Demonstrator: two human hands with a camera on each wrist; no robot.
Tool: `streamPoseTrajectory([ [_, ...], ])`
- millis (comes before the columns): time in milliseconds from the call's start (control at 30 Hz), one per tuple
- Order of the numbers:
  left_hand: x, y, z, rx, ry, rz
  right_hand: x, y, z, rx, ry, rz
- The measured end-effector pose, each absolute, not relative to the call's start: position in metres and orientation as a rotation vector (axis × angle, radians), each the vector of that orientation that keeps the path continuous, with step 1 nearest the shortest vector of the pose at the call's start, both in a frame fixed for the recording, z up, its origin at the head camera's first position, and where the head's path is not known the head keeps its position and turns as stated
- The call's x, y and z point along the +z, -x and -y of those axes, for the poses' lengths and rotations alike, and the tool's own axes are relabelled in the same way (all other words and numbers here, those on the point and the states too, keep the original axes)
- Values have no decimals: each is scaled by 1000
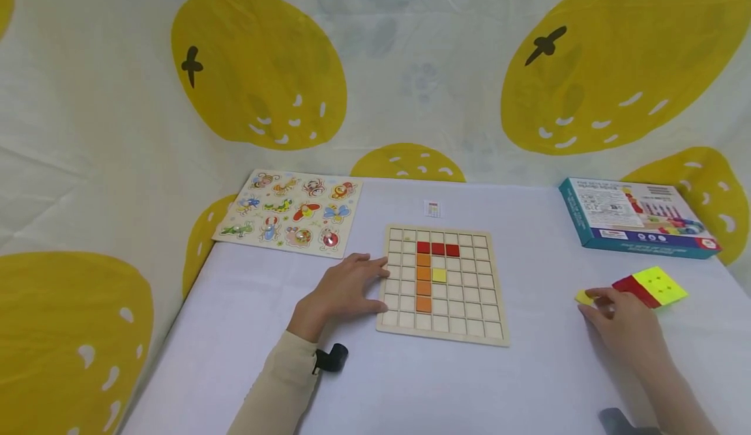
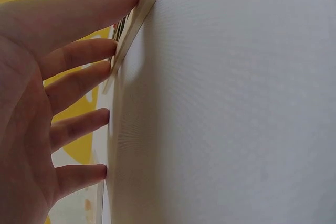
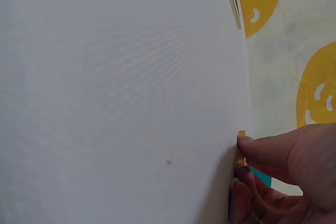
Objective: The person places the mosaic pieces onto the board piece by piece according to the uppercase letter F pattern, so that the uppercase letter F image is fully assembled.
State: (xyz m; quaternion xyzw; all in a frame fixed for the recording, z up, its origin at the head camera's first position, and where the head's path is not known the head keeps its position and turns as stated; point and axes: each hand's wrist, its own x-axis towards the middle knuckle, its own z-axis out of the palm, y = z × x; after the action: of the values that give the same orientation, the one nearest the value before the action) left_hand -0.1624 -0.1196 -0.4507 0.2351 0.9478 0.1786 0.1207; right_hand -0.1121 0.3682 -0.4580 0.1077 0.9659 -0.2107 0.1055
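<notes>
A wooden grid board (image 1: pixel 405 323) lies mid-table. Three red tiles (image 1: pixel 437 249) form a row on it, several orange tiles (image 1: pixel 424 288) run down a column, and one yellow tile (image 1: pixel 439 275) sits beside that column. My left hand (image 1: pixel 346 286) rests at the board's left edge, its thumb and fingertips touching the rim, as the left wrist view also shows. Off to the right, my right hand (image 1: pixel 628 324) pinches another yellow tile (image 3: pixel 242 150) between thumb and fingers, low over the table. Just behind that hand lies a cube puzzle (image 1: pixel 660 286) with yellow and red faces.
An insect picture puzzle board (image 1: pixel 287 213) lies at the back left. A small printed card (image 1: pixel 433 209) is behind the grid board. At the back right lies a teal toy box (image 1: pixel 642 216). A fruit-print curtain (image 1: pixel 422 63) hangs behind the white table.
</notes>
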Motion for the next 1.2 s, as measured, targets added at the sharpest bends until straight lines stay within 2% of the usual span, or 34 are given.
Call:
streamPoseTrajectory([
  [733, -452, 161, 119, 521, -674, -2769, -458, 114, -370, -701, -377, -2789],
  [1200, -453, 162, 120, 523, -690, -2776, -446, 114, -351, -780, -390, -2790],
])
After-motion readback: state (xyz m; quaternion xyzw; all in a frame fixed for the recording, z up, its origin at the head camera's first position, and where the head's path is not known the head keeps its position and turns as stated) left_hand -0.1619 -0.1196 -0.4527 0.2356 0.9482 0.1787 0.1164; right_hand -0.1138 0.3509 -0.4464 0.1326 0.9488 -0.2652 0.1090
